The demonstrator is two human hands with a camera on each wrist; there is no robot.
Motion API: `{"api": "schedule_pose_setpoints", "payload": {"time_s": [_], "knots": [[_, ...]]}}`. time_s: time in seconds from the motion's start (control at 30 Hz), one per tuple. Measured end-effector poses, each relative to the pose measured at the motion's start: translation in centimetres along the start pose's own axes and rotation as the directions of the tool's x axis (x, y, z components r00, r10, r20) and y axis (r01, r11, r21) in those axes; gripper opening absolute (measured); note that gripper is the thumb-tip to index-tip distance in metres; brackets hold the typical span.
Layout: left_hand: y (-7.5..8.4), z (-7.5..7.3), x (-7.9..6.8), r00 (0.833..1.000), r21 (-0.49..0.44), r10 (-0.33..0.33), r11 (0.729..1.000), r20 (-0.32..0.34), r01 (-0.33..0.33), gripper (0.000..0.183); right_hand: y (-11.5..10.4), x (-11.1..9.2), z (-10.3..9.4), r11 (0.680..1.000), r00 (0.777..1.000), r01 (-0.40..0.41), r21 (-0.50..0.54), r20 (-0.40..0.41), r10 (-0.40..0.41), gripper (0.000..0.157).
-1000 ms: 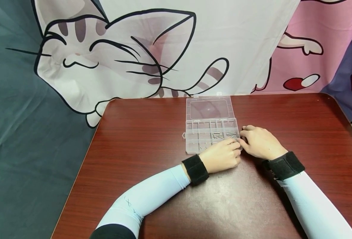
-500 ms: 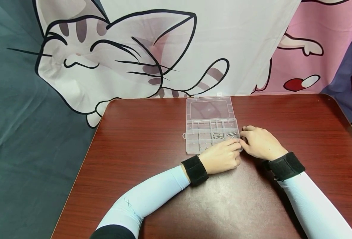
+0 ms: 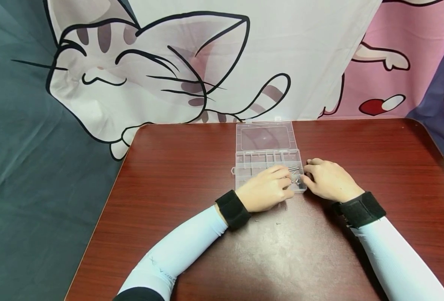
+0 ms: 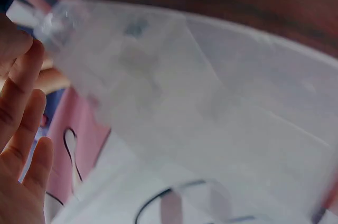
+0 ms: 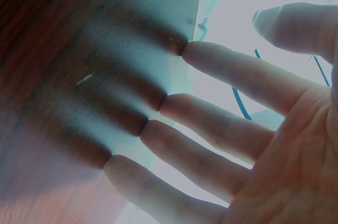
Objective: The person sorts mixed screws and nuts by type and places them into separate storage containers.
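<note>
A clear plastic compartment box (image 3: 249,171) lies on the table with its lid (image 3: 265,138) laid back. Silver screws (image 3: 294,169) sit in its right-hand compartments. My left hand (image 3: 264,190) hovers over the front of the box, its thumb close to the index fingertip; whether anything is pinched there is hidden. In the left wrist view the other left fingers (image 4: 24,123) are fairly straight. At the box's right side rests my right hand (image 3: 329,180). The right wrist view shows its fingers (image 5: 211,129) extended, tips on the tabletop, the thumb (image 5: 296,26) beside the box.
Small screws (image 3: 278,223) lie loose on the brown table (image 3: 191,167) in front of the box. Behind the table's far edge hangs a printed cloth (image 3: 312,54) with cartoon animals.
My left hand has moved left, away from the box's front right compartments, uncovering some screws there and on the table. My right hand has stayed in place.
</note>
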State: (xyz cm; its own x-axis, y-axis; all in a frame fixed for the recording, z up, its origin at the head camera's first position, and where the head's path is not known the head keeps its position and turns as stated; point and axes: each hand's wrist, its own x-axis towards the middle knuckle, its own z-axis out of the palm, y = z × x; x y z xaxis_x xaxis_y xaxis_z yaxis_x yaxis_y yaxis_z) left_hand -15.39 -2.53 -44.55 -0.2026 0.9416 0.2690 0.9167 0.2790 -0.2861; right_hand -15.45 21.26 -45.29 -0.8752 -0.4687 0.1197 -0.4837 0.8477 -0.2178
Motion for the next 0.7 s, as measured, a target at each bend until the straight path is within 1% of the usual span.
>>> {"api": "schedule_pose_setpoints", "payload": {"time_s": [0.1, 0.2, 0.27, 0.37, 0.5, 0.7], "knots": [[-1.0, -0.2, -0.7, 0.998, -0.058, -0.045, 0.997, -0.039, 0.042, 0.014, 0.0, 0.0, 0.1, 1.000, 1.000, 0.001, -0.001, 0.002, -0.001, 0.025], [-1.9, -0.5, -1.4, 0.994, -0.097, -0.084, 0.992, -0.069, 0.078, 0.018, 0.1, 0.0, 0.1, 1.000, 1.000, 0.002, 0.000, 0.002, -0.002, 0.024], [-2.5, -0.7, -1.8, 0.991, -0.105, -0.107, 0.990, -0.079, 0.099, 0.020, 0.1, 0.0, 0.1, 1.000, 1.000, 0.000, 0.001, 0.004, 0.000, 0.025], [-3.1, -1.0, -2.5, 0.987, -0.107, -0.137, 0.986, -0.083, 0.128, 0.018, 0.0, 0.0, 0.0, 1.000, 1.000, -0.004, 0.000, 0.010, 0.004, 0.026], [-3.7, -1.3, -3.2, 0.982, -0.106, -0.163, 0.983, -0.094, 0.153, 0.016, 0.0, 0.0, 0.0, 1.000, 1.000, -0.007, -0.005, 0.014, 0.007, 0.027], [-4.0, -1.5, -3.8, 0.979, -0.109, -0.172, 0.981, -0.106, 0.160, 0.016, 0.1, 0.1, 0.0, 1.000, 1.000, -0.006, -0.003, 0.015, 0.006, 0.028]]}}
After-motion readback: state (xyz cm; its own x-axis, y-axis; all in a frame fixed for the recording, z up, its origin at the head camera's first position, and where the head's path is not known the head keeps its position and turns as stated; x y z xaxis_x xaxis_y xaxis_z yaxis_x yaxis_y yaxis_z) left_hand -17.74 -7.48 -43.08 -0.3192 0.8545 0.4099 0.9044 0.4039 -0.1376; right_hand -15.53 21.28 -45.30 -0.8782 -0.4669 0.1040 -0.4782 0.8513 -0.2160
